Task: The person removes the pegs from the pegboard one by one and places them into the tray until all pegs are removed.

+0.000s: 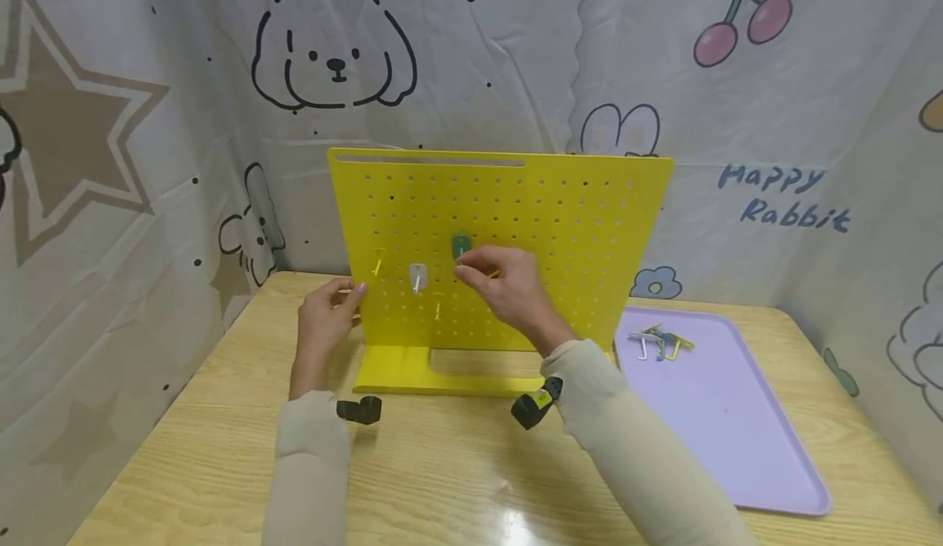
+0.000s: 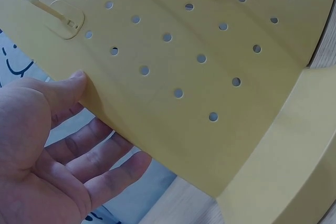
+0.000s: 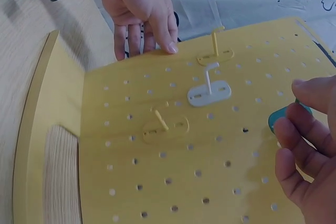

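A yellow pegboard [image 1: 560, 235] stands upright on its base. My right hand [image 1: 508, 284] pinches the peg of a green hook [image 1: 460, 245] between thumb and fingertips, with its backing plate against the board. At the board's left edge, my left hand [image 1: 327, 317] grips the rim, thumb in front and fingers behind, as the left wrist view shows. Between the hands, a white hook [image 1: 417, 276] is mounted on the board. One yellow hook [image 3: 215, 51] sits nearer the left edge, and another yellow hook [image 3: 164, 124] sits lower down.
A lilac tray [image 1: 729, 431] lies on the wooden table [image 1: 442, 472] to the right. Several hooks [image 1: 663, 341] in white, green and yellow are bunched near its far left corner. A printed curtain [image 1: 486, 71] hangs behind the table and along both sides.
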`<state>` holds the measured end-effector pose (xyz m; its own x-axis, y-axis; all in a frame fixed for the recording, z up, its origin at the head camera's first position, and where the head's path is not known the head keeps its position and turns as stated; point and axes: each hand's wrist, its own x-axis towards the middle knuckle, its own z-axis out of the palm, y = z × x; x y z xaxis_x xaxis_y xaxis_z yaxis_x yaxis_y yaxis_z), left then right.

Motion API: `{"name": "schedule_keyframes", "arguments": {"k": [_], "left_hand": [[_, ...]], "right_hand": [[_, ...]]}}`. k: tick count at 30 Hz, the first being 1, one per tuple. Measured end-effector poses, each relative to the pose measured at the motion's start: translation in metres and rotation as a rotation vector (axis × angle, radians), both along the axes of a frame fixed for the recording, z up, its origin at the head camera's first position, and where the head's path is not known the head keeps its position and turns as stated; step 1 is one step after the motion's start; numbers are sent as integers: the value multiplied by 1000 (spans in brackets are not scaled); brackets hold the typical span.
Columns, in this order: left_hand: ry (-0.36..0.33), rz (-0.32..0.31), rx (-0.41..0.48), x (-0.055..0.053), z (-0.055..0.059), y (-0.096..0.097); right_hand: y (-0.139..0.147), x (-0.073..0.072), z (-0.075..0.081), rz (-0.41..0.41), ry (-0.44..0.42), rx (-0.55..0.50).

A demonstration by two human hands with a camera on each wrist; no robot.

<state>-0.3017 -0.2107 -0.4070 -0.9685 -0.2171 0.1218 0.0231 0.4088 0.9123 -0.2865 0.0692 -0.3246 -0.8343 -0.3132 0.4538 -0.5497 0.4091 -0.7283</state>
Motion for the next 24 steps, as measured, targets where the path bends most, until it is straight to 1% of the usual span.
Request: {"name": "schedule_keyframes", "arguments": {"k": [7, 17, 20, 24], "left_hand": [[8, -1, -1, 1, 1, 1], [-11, -3, -18, 1, 0, 1], [-17, -4, -21, 2, 1, 0], [-15, -12, -20, 2, 0, 0]], "right_hand": [[24, 11, -3, -18, 24, -8], [70, 31, -14, -115, -32, 38], [83, 36, -17, -144, -15, 58], [101, 42, -21, -186, 30, 69]]}}
